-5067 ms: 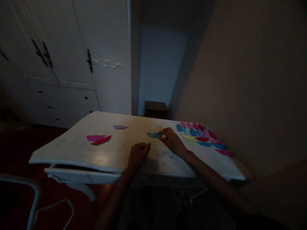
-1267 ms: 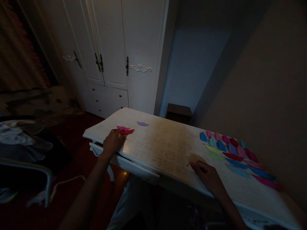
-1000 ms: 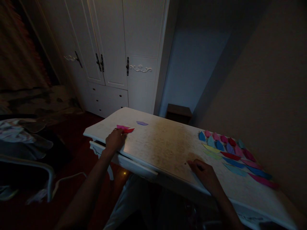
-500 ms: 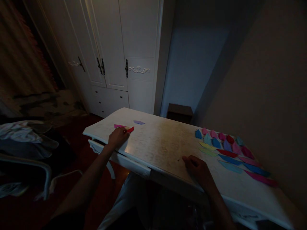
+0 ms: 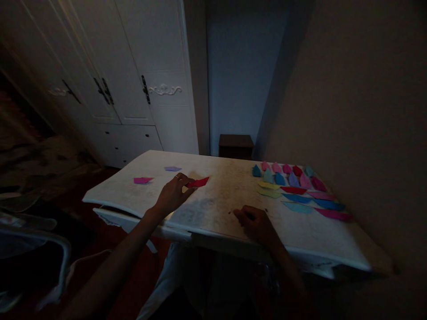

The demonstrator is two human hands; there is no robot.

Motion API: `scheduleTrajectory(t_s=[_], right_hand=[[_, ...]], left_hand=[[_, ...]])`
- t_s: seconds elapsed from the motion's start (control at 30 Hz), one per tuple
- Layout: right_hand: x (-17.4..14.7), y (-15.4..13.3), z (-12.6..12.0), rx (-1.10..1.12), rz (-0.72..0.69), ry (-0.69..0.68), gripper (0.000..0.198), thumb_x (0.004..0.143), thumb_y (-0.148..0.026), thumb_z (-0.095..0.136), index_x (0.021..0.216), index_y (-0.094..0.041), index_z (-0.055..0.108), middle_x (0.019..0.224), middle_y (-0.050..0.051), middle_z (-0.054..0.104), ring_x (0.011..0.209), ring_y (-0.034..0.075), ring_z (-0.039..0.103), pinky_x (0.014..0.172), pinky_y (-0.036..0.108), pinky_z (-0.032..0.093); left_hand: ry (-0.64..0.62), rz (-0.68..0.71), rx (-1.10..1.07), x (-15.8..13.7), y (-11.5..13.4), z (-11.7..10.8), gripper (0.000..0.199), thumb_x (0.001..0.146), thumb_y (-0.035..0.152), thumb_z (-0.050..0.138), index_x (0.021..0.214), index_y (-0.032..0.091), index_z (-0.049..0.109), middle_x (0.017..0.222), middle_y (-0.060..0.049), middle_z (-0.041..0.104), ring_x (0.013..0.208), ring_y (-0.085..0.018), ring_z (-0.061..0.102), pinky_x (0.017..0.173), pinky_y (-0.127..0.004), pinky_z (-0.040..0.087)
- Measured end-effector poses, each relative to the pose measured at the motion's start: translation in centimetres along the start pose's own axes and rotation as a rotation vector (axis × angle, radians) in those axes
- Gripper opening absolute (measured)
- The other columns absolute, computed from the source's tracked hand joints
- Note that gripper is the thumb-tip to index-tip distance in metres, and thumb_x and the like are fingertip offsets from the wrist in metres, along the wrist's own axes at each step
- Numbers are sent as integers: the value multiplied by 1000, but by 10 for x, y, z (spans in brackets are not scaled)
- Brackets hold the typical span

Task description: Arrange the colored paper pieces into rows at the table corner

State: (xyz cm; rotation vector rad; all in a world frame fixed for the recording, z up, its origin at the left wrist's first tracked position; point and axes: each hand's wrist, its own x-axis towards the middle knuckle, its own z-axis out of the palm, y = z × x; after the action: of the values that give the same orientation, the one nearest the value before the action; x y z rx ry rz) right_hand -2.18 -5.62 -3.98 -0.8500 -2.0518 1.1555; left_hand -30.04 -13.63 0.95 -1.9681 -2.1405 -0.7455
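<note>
My left hand (image 5: 174, 194) pinches a red folded paper boat (image 5: 199, 182) between thumb and fingers, just above the white table (image 5: 213, 213). To its left lie a magenta folded paper boat (image 5: 143, 180) and, farther back, a lilac one (image 5: 172, 169). My right hand (image 5: 254, 223) rests near the table's front edge with its fingers curled in and nothing visible in them. Beyond it, on the right, rows of coloured folded paper pieces are laid out, among them a yellow boat (image 5: 268, 186), a red boat (image 5: 293, 190) and a light blue boat (image 5: 296, 207).
A partly pulled-out drawer (image 5: 116, 218) juts from the table's front left. Behind stand a white wardrobe (image 5: 173, 120) and a low brown stool or cabinet (image 5: 236, 141). A wall (image 5: 360, 133) borders the right side. A chair frame (image 5: 63, 249) is at the lower left.
My left hand has lifted the red paper boat and carried it right, away from the magenta one. The view has turned right. My right hand stays curled on the table.
</note>
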Motion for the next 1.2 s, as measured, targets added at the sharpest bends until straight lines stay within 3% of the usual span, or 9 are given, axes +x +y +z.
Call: scheduleTrajectory(t_s=[0.2, 0.5, 0.7, 1.03, 1.2], right_hand=[[-7, 2, -8, 112, 36, 6, 45, 85, -55, 55, 59, -19, 51, 51, -4, 45, 48, 10, 43, 47, 22, 31], [-31, 14, -42, 100, 18, 112, 47, 85, -57, 56, 58, -18, 52, 55, -4, 44, 52, 10, 39, 49, 22, 28], [-37, 14, -47, 129, 51, 182, 47, 85, -57, 54, 58, -19, 51, 54, -4, 42, 53, 10, 38, 49, 22, 29], [-35, 10, -46, 137, 118, 186, 49, 83, -62, 53, 59, -19, 51, 47, -5, 38, 45, 9, 34, 43, 22, 25], [-34, 11, -45, 158, 126, 218, 49, 82, -62, 55, 58, -20, 50, 44, -6, 37, 41, 8, 33, 42, 22, 25]], left_hand=[[-57, 245, -221, 36, 74, 36, 23, 87, 34, 62, 105, 21, 68, 98, -5, 63, 84, -16, 62, 74, -28, 50], [-388, 360, -195, 68, 149, 104, 23, 88, 38, 60, 104, 27, 71, 104, -5, 65, 88, -19, 65, 76, -29, 49], [-415, 330, -95, 80, 162, 121, 25, 88, 40, 56, 103, 26, 70, 104, -6, 65, 89, -21, 64, 71, -28, 47], [-394, 296, -159, 75, 158, 115, 24, 88, 35, 57, 104, 25, 70, 108, -8, 63, 88, -23, 65, 72, -30, 49], [-343, 287, -194, 67, 151, 109, 32, 89, 34, 56, 116, 22, 65, 118, -10, 61, 97, -25, 65, 79, -34, 51]])
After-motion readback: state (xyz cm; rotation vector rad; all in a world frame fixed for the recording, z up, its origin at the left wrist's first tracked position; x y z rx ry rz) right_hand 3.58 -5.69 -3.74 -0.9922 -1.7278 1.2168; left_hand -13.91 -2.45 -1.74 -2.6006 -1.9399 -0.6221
